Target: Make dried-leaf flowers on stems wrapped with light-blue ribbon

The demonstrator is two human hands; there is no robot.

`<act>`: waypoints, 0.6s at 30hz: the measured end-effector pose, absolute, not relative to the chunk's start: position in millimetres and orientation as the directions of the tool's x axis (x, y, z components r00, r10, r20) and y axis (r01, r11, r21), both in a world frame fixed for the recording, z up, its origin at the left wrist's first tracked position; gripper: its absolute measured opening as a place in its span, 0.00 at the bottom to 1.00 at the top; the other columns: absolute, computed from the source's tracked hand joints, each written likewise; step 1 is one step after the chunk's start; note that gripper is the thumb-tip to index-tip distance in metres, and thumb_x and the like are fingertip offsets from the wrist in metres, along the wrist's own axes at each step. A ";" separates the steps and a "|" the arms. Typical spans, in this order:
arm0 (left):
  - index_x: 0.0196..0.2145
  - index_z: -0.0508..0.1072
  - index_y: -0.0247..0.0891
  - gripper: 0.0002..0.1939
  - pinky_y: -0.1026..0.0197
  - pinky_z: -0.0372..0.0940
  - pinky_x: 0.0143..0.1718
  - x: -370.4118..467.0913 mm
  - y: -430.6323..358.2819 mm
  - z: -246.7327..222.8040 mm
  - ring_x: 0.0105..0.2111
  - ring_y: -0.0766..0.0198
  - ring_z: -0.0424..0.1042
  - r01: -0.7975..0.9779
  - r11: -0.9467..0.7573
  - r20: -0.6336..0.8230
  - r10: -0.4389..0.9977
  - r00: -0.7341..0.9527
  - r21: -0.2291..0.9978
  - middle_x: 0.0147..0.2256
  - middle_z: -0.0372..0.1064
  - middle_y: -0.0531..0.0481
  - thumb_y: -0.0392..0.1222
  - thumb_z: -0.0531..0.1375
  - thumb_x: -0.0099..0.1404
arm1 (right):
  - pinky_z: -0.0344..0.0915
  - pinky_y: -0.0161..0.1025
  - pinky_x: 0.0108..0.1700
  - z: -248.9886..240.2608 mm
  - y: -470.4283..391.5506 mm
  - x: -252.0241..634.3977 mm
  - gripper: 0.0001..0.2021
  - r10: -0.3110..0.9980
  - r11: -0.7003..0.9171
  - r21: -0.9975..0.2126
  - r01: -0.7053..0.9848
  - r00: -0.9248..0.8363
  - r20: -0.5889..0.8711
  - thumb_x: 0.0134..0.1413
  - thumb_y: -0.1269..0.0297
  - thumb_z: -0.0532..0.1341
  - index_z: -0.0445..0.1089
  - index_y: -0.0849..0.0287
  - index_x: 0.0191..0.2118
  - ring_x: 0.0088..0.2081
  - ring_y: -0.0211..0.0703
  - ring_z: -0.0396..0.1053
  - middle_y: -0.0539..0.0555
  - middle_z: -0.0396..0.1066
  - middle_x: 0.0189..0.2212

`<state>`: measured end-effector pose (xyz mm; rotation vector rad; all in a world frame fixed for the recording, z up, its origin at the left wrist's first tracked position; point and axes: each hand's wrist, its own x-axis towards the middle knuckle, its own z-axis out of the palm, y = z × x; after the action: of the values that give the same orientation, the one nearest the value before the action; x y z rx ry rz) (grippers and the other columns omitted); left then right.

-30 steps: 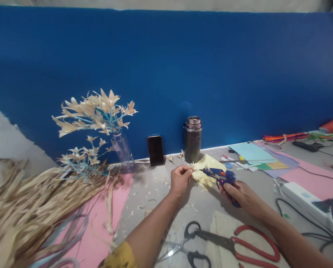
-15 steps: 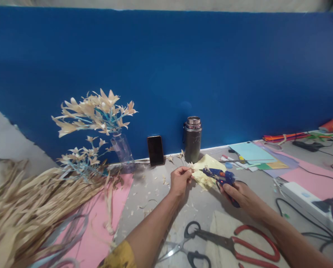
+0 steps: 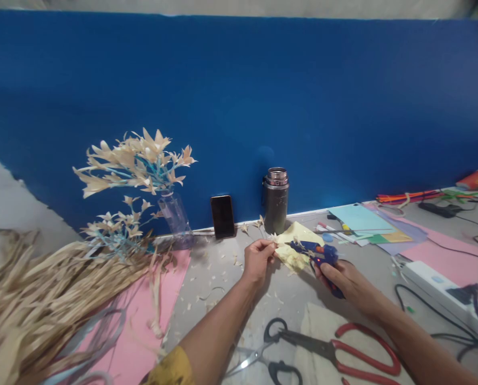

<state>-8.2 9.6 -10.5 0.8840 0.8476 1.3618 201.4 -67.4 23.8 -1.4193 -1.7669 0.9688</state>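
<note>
Flower | pale, pointed petals | glue gun | blue plastic, tapered nose

Both arms forward, fingers curled

Right hand grips blue glue gun, pointed at small pale flower pinched in left hand; dark flask upright behind.

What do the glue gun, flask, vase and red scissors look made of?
Glue gun: likely hard plastic, given its smooth, moulded-looking blue body.
Flask: probably metal; its bare rim shines silver, while the grey body looks duller.
Vase: see-through with pale highlights, so clear plastic or glass; I can't tell which.
Red scissors: dull, dark blades suggest metal; smooth red handles could be plastic-coated or painted.
</note>
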 end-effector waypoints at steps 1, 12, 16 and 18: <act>0.25 0.76 0.31 0.10 0.67 0.52 0.21 -7.7 9.1 -10.2 0.18 0.73 0.60 -0.443 0.017 0.002 0.999 0.042 0.896 0.20 0.69 0.49 0.40 0.70 0.48 | 0.56 0.36 0.28 24.5 -68.0 200.2 0.23 0.980 0.138 -0.856 0.499 -0.191 0.046 0.61 0.45 0.48 0.63 0.56 0.24 0.25 0.39 0.59 0.49 0.61 0.20; 0.24 0.75 0.31 0.13 0.68 0.52 0.20 -7.0 9.9 -9.2 0.20 0.72 0.64 -0.511 0.056 -0.039 0.998 0.043 0.858 0.25 0.72 0.47 0.41 0.72 0.44 | 0.58 0.36 0.27 28.5 -67.9 201.3 0.23 0.985 0.161 -0.806 0.570 -0.141 0.097 0.61 0.46 0.48 0.63 0.56 0.23 0.24 0.40 0.61 0.49 0.63 0.19; 0.23 0.74 0.31 0.15 0.68 0.53 0.20 -5.7 9.1 -9.9 0.21 0.72 0.64 -0.544 0.091 -0.063 0.996 0.070 0.834 0.24 0.71 0.48 0.41 0.73 0.42 | 0.58 0.36 0.26 28.8 -69.5 197.2 0.22 0.975 0.214 -0.766 0.606 -0.185 0.126 0.61 0.49 0.48 0.62 0.56 0.21 0.23 0.40 0.61 0.50 0.62 0.18; 0.24 0.74 0.32 0.16 0.69 0.53 0.20 -5.5 8.9 -9.9 0.21 0.72 0.64 -0.564 0.115 -0.081 0.993 0.085 0.818 0.24 0.70 0.49 0.41 0.74 0.41 | 0.57 0.37 0.26 28.3 -70.1 194.9 0.22 0.970 0.239 -0.705 0.667 -0.198 0.142 0.61 0.50 0.49 0.60 0.55 0.20 0.22 0.40 0.59 0.49 0.61 0.18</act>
<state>-5.5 8.9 -9.9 0.7148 0.7658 1.3210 194.9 -70.1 28.3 -1.4925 -1.9431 0.6837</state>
